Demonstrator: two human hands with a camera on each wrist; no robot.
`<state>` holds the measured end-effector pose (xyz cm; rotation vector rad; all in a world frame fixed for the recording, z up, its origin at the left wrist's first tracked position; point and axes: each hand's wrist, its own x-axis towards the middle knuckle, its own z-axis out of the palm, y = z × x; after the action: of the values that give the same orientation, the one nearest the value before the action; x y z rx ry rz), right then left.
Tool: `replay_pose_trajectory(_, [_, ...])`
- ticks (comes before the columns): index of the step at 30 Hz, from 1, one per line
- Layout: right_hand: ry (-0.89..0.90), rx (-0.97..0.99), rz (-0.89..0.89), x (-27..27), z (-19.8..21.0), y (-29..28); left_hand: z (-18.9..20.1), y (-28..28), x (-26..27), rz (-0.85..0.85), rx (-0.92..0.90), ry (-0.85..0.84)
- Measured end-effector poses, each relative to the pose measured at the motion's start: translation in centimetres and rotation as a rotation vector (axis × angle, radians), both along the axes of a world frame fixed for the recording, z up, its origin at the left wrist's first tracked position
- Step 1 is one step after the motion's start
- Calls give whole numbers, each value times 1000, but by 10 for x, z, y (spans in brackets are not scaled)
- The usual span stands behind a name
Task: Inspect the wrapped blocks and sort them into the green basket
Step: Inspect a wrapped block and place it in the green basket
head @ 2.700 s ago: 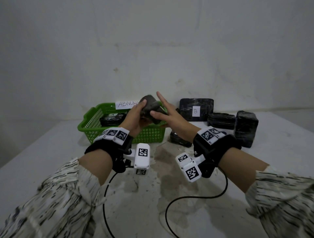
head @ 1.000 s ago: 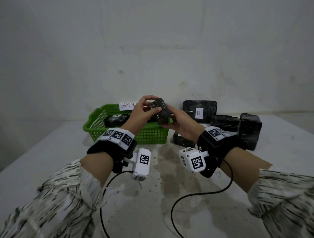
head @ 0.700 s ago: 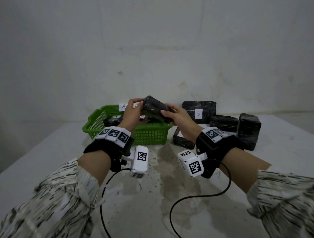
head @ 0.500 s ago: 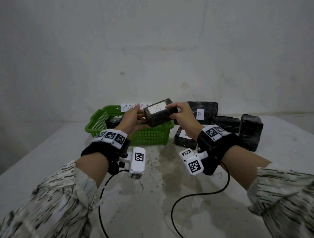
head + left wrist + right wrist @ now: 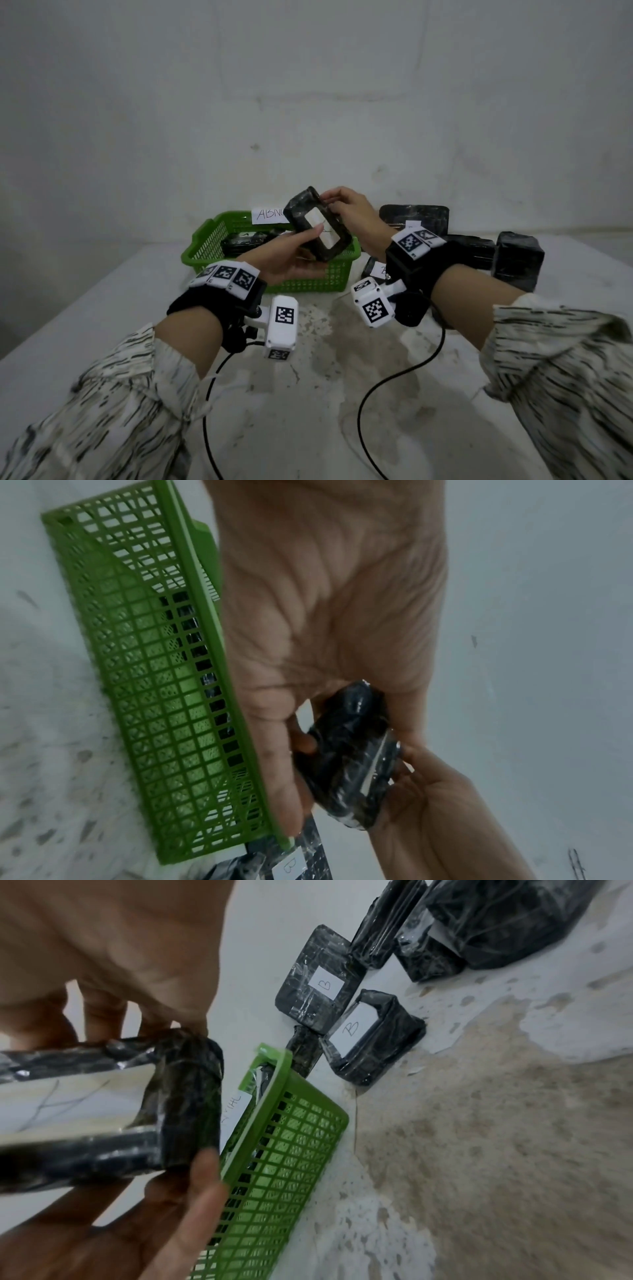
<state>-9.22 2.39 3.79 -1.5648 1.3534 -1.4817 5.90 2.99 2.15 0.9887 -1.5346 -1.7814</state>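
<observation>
A black plastic-wrapped block (image 5: pixel 310 219) with a white handwritten label is held tilted above the green basket (image 5: pixel 205 245), label toward me. My left hand (image 5: pixel 308 251) holds it from below, thumb on the label. My right hand (image 5: pixel 337 209) pinches its upper right edge. The left wrist view shows the block (image 5: pixel 349 764) end-on between both hands, beside the basket (image 5: pixel 154 696). In the right wrist view the block (image 5: pixel 178 1096) fills the left side, over the basket (image 5: pixel 291 1150). Another wrapped block (image 5: pixel 239 241) lies inside the basket.
Several wrapped blocks stand right of the basket: a flat one against the wall (image 5: pixel 414 217), a low one (image 5: pixel 472 251), a bulky one (image 5: pixel 517 262). Two show "B" labels (image 5: pixel 318 980) (image 5: pixel 369 1039). A paper sign (image 5: pixel 269 214) stands behind the basket. Cables trail over the stained tabletop (image 5: pixel 325 394).
Both hands have kept turning the block above the basket. Half a second ago it lay level with its label on top; now it is tilted steeply with the label facing me.
</observation>
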Motion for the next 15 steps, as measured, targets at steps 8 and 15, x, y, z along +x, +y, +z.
replay_pose_trajectory(8, [266, 117, 145, 30, 8, -17, 7, -39, 44, 283, -264, -143])
replay_pose_trajectory(15, [-118, 388, -104, 58, -13, -69, -5, -89, 94, 856, -336, -502])
